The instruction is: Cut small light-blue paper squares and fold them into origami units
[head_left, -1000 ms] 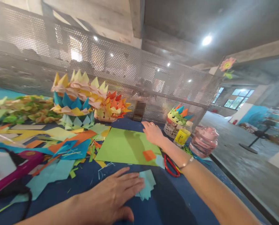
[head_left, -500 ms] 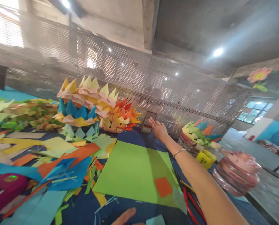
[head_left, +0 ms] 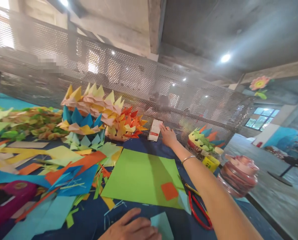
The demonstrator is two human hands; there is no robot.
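Note:
A phone (head_left: 155,130) with a bright white screen leans upright against the perforated metal screen at the back of the table. My right hand (head_left: 168,134) reaches out to its right edge, fingers apart, a finger at or very near the display. Near the front edge, my left hand (head_left: 133,228) lies low with its fingers spread, beside a pale blue paper piece (head_left: 163,224). Between the hands lies a large green sheet (head_left: 141,176) with a small orange square (head_left: 169,191) on it. Red-handled scissors (head_left: 199,211) rest under my right forearm.
Cut paper strips (head_left: 76,163) and folded paper crowns (head_left: 96,103) cover the left side. A magenta tool (head_left: 16,200) sits at the lower left. On the right are a folded-paper piece (head_left: 206,140), a yellow packet (head_left: 211,163) and a pink transparent jar (head_left: 239,176).
The phone's screen has turned from dark to bright white. More of my left hand has come into view at the bottom. The view has shifted slightly.

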